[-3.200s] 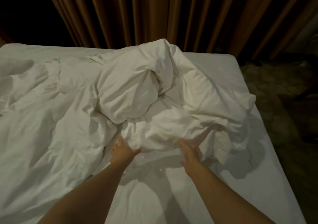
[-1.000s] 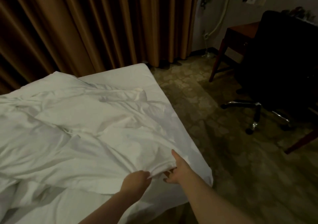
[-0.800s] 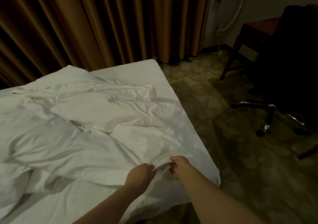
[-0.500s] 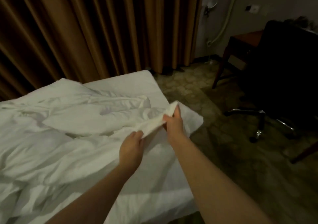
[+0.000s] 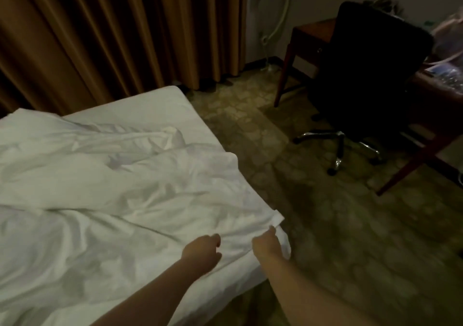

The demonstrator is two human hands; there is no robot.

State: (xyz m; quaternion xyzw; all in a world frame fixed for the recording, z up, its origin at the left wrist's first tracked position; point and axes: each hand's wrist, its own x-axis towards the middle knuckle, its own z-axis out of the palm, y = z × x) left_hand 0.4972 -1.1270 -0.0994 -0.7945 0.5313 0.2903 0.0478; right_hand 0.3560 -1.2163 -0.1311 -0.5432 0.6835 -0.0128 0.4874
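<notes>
A white duvet [image 5: 130,190] lies rumpled across the bed [image 5: 140,105], and its near right corner [image 5: 277,219] reaches the mattress edge. My right hand [image 5: 266,246] pinches the fabric just below that corner, at the side of the bed. My left hand [image 5: 201,250] is a short way to its left, fingers curled on the duvet's near edge with cloth between thumb and fingers. Both hands are blurred.
Brown curtains [image 5: 112,32] hang behind the bed. To the right, on patterned carpet [image 5: 313,213], stands a black swivel chair [image 5: 363,80] at a wooden desk [image 5: 431,100] with items on top. A small wooden table [image 5: 308,35] sits by the wall.
Both hands have come down from mid-air, bringing the duvet corner to the mattress edge. The duvet now lies flatter over the right side of the bed.
</notes>
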